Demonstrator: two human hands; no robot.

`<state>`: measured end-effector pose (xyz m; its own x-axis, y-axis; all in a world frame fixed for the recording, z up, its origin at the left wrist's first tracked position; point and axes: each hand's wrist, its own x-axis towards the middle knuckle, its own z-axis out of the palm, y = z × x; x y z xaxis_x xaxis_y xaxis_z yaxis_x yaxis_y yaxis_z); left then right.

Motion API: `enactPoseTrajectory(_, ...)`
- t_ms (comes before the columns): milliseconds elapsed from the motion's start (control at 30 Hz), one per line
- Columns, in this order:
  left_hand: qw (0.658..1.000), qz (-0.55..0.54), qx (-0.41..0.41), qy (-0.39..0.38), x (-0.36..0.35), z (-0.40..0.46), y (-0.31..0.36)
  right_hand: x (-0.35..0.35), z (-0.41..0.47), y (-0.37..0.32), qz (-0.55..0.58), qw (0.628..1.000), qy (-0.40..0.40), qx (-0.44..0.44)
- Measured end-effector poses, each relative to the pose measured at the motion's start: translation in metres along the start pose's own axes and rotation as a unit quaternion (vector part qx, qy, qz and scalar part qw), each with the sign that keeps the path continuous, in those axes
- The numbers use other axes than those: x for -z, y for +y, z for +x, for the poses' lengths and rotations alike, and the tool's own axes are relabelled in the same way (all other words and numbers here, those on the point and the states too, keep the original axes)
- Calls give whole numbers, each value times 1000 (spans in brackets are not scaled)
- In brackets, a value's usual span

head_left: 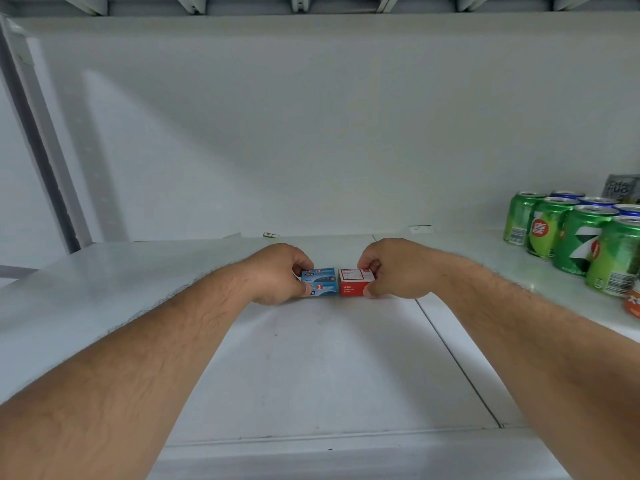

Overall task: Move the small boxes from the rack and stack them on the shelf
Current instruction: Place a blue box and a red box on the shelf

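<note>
Head view: the left hand (pixel 277 275) holds its grip closed around the blue boxes (pixel 320 281), two stacked, while the right hand (pixel 391 271) pinches the red box (pixel 356 281). Both lots rest side by side on the white shelf (pixel 311 358), near its middle. Green cans (pixel 571 233) stand well apart at the right.

Left arm: bare forearm, stretched forward from lower left toward centre.
Left hand (pixel 277 275): knuckles up, fingers curled over the far edge and thumb on the near edge of a blue box (pixel 320 281), pinching it.
Right arm: bare forearm, reaching in from lower right, angled toward centre.
Right hand (pixel 391 271): knuckles up, fingers curled, thumb low on the front, gripping a red box (pixel 355 282).
Spacing: both hands level, close together, not touching each other.
</note>
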<state>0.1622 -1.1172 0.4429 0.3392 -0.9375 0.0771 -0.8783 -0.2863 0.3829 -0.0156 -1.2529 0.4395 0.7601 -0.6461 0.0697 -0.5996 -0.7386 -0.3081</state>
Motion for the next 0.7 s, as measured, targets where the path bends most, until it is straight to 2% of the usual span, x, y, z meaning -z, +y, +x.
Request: enactPoseTrajectory(700,1000,25,-2,2,-5,5,3,-6,3,-4,-18,1000,4,-9)
